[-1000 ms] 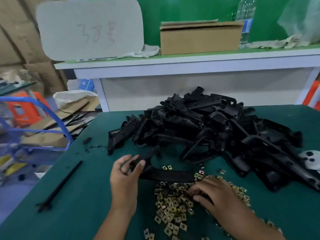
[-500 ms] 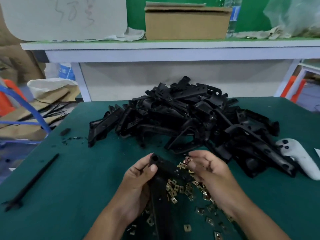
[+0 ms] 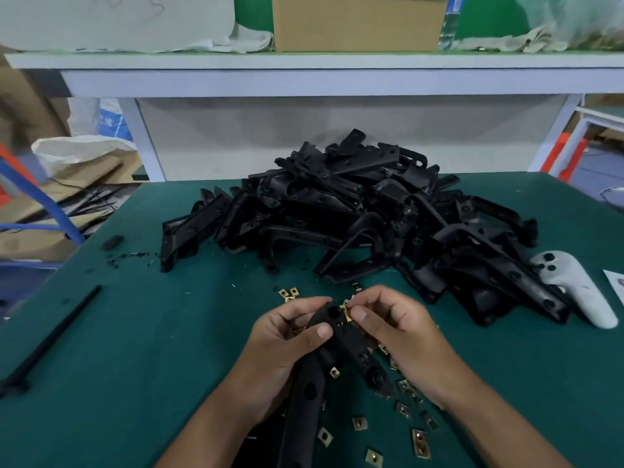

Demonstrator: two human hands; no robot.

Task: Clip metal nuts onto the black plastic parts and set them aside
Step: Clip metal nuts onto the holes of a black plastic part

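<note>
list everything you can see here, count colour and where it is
held plastic part: one, black, gripped above the near table edge
held nut: one, brass, pinched against the part's top end
loose nuts: many, brass, scattered on the mat near the hands
plastic parts pile: many, black, heaped mid-table
table: one, green mat top
controller: one, white, right of the pile
thin rod: one, black, left side of the mat
cardboard box: one, brown, on the rear shelf
left hand: one, grips the part
right hand: one, pinches the nut
</note>
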